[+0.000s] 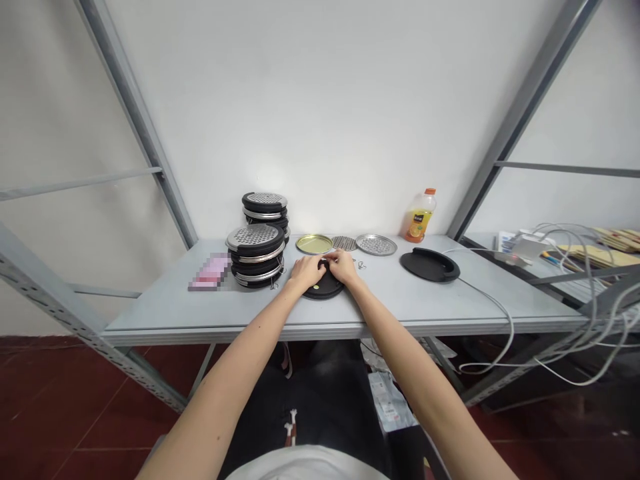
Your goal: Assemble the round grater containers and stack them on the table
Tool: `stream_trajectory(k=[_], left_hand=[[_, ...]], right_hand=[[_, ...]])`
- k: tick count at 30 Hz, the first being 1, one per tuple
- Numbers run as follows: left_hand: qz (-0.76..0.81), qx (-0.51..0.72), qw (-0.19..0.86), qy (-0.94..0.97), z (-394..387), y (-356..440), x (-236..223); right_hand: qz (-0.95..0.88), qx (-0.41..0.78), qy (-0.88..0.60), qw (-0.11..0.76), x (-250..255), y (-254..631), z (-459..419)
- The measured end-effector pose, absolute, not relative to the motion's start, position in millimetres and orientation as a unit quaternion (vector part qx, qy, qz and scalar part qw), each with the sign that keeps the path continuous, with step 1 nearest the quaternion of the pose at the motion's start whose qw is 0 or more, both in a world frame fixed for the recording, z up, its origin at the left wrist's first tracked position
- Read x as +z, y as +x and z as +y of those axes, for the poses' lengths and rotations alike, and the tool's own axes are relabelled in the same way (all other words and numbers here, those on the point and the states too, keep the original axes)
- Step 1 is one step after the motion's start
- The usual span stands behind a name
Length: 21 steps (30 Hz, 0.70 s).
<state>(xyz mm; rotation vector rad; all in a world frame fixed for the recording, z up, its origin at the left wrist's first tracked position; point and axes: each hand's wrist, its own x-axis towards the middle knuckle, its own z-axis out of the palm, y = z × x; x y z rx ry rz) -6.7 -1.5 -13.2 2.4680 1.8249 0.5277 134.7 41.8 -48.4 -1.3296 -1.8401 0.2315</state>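
A black round case (324, 291) lies flat near the front of the grey table, with a small yellowish spot on its left part. My left hand (306, 269) is closed on the case's far left side, thumb pressed inward. Opposite it, my right hand (343, 265) grips the far right side, its fingers bent over the rim. The two hands nearly meet at the far edge, and they hide what lies under the fingertips. Small wire clips (361, 265) rest just right of my right hand. Behind the hands are a gold-coloured round lid (314, 244) and a perforated metal disc (376, 245).
Two stacks of black and silver round cases (255, 250) stand at left, beside a blurred pink item (213, 272). A corded black round tray (430, 265) and an orange drink bottle (420, 217) are at right. White cables (500, 313) hang over the front edge.
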Motion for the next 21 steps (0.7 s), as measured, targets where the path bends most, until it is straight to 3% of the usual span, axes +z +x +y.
stream_trajectory(k=[7,11,21], left_hand=[[0.516,0.306,0.008,0.8,-3,-15,-13],[0.426,0.3,0.025,0.853,-15,-36,-17],[0.402,0.273,0.052,0.872,-39,-62,-36]], right_hand=[[-0.695,0.143,-0.563,0.425,-45,138,39],[-0.691,0.171,-0.571,0.41,-45,138,40],[-0.695,0.18,-0.578,0.388,-47,140,42]])
